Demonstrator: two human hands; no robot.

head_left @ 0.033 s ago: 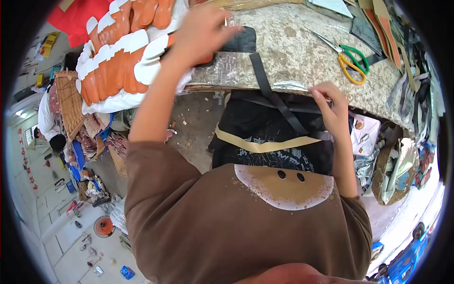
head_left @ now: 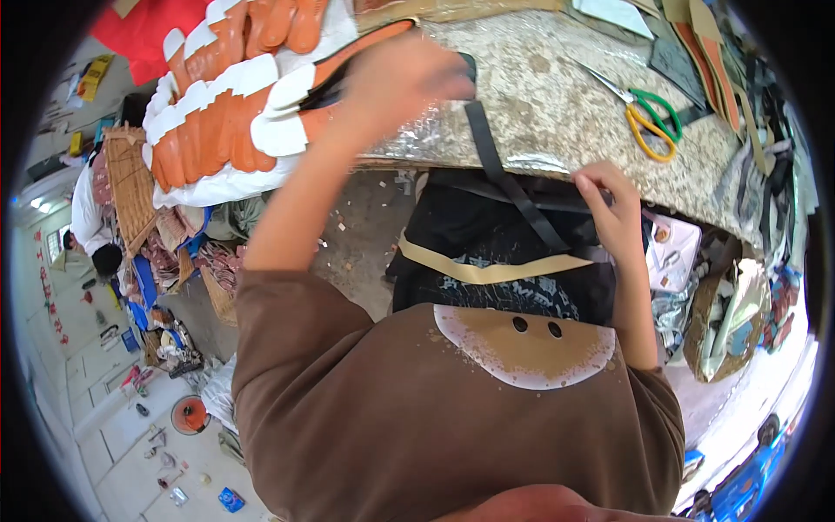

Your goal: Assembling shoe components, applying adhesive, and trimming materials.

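Observation:
My left hand point(head_left: 402, 80) is over the left part of the worktable, smeared by motion, so what its fingers do is unclear. Behind it shows a long orange insole-shaped piece with a black edge point(head_left: 370, 40), partly covered by the hand. Just right of the fingers begins a black strip point(head_left: 485, 143), which hangs over the table edge onto my lap. My right hand point(head_left: 614, 207) rests at the front edge with fingers curled and thumb close against them; anything inside is hidden. A beige strip point(head_left: 487, 273) lies across the black cloth point(head_left: 426, 209) on my lap.
Rows of orange insoles with white ends point(head_left: 204, 130) lie at the left. Scissors with green and yellow handles point(head_left: 651, 126) lie open on the table point(head_left: 539, 96). Long sole pieces point(head_left: 713, 70) and dark strips crowd the far right. A basket of scraps point(head_left: 726, 326) stands lower right.
My left hand has moved slightly right and toward me, uncovering more of the orange and black insole-shaped piece. My right hand stays at the table edge.

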